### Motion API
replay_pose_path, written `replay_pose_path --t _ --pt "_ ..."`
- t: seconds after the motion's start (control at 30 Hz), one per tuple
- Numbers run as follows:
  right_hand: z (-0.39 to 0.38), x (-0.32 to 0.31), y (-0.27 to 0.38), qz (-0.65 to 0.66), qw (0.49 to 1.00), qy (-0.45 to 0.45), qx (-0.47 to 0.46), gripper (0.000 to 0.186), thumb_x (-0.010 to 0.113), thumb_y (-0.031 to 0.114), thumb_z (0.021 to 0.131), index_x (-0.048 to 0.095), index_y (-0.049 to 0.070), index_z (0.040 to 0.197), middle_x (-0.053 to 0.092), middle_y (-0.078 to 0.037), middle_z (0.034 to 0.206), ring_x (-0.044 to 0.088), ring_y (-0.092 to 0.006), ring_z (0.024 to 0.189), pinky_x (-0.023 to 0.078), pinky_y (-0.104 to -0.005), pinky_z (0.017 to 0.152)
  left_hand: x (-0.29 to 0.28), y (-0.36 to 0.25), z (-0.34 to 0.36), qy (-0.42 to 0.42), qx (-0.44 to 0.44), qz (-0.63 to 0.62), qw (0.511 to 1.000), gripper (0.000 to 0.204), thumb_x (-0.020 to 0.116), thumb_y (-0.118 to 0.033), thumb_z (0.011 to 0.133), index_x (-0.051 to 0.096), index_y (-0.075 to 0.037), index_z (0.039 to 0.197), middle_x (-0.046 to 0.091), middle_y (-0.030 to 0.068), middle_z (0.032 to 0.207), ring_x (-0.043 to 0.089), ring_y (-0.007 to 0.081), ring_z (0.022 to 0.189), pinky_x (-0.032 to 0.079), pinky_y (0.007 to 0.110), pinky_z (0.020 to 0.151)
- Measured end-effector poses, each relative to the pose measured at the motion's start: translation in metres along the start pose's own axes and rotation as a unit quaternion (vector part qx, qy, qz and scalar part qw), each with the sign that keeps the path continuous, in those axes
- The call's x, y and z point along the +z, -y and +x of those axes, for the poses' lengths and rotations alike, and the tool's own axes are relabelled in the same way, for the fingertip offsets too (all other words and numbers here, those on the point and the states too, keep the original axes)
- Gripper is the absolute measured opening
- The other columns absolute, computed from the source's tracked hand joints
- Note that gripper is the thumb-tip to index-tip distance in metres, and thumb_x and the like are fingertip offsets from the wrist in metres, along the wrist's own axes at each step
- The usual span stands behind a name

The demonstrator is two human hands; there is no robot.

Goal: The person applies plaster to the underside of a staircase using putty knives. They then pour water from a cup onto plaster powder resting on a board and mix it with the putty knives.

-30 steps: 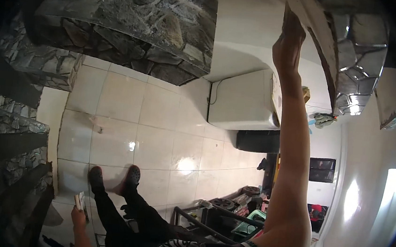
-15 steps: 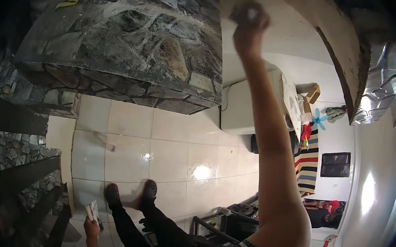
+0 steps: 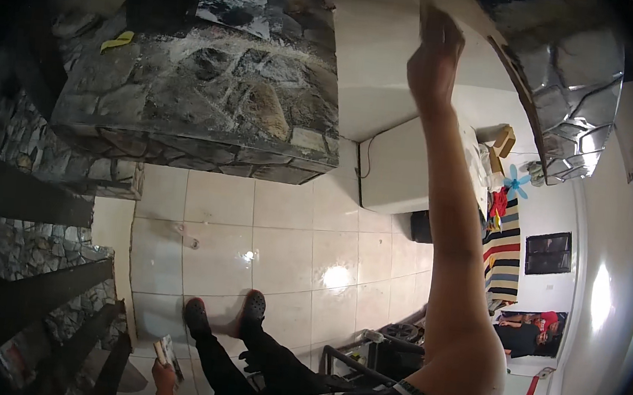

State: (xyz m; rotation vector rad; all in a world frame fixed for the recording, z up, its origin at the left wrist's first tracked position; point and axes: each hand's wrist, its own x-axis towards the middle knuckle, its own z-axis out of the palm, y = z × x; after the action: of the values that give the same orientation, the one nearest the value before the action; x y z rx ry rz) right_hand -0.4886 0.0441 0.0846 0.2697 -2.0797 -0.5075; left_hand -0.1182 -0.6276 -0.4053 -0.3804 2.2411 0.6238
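My right hand (image 3: 434,57) is stretched far up on a straight arm, its fingers laid against a white surface (image 3: 389,61) just left of a brown board edge (image 3: 519,72). I cannot see whether anything lies under the palm. Low at the left, my left hand (image 3: 163,374) grips a small flat pale-and-dark tool (image 3: 168,350) beside my dark-trousered legs. My feet in dark shoes (image 3: 225,313) stand far below on the white tiled floor (image 3: 291,233).
A big stone-clad block (image 3: 204,105) fills the upper left, with dark steps (image 3: 38,196) along the left. A white cabinet (image 3: 402,167), a striped cloth (image 3: 504,251), a dark metal frame (image 3: 362,359) and a seated person (image 3: 523,332) are to the right.
My raised right hand has slid left along the white surface as my head turned. The stone block now takes up more of the view. The left hand stays low with its tool.
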Motion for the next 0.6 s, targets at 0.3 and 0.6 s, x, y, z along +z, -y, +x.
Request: replay_pose_path --t 0.3,0.6 --pt "-0.032 0.085 0.059 0.015 0.995 0.082 0.047 0.053 0.045 -0.009 0.073 0.05 0.0 0.125 0.038 -0.025 0.13 0.036 -0.0443 0.117 0.037 -0.0494 0.098 -0.002 -0.029 0.014 0.015 0.022 -0.124 0.992 0.032 0.053 -0.005 0.083 0.054 0.002 0.113 0.062 0.02 0.092 0.061 0.0354 0.084 0.047 0.04 0.074" --pt "-0.298 0.033 0.161 0.248 0.771 0.542 0.222 0.045 0.05 -0.007 0.075 0.058 0.004 0.118 0.053 -0.02 0.121 0.047 -0.0359 0.116 0.037 -0.0426 0.102 -0.016 0.027 -0.028 -0.056 0.063 -0.036 0.996 0.029 0.056 -0.01 0.085 0.055 0.002 0.111 0.062 0.0197 0.091 0.061 0.0348 0.083 0.047 0.042 0.073"
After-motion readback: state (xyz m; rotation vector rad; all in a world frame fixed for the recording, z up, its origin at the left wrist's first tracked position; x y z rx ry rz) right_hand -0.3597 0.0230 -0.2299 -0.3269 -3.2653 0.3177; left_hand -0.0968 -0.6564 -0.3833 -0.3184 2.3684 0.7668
